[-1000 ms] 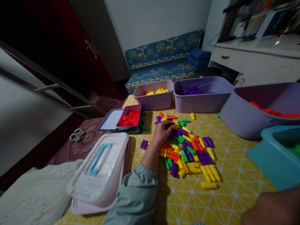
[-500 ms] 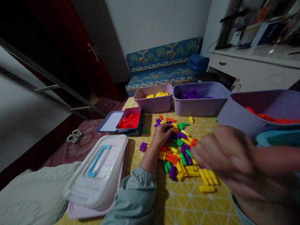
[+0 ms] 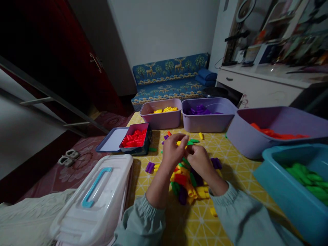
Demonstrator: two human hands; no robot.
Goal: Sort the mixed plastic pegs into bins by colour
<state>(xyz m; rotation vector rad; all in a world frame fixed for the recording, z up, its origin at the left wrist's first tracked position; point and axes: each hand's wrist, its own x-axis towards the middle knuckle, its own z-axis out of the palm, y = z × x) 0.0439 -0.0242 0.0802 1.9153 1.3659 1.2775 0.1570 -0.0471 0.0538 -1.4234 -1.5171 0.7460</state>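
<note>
Over a mixed pile of small tube-shaped plastic pieces (image 3: 190,188) in yellow, purple, green and orange, my two hands meet. My left hand (image 3: 173,150) is curled, thumb and fingers drawn together above the far part of the pile. Close against its fingertips, my right hand (image 3: 201,162) is closed in a pinch. Whatever lies between the fingers of either hand is hidden. A few pieces lie apart from the heap, among them a purple pair (image 3: 150,167) to the left and a yellow piece (image 3: 201,136) behind.
Sorted bins ring the pile: a red-filled tin (image 3: 148,140), a yellow-filled bin (image 3: 161,122), a purple-filled bin (image 3: 207,123), an orange-filled bin (image 3: 241,138) and a teal bin (image 3: 284,188) of green pieces. A lidded clear box (image 3: 102,205) stands at left on the yellow tablecloth (image 3: 200,222).
My right hand has come from the near right, over to the pile beside my left hand. My left hand stays above the pile. The view has turned, showing more of the teal bin.
</note>
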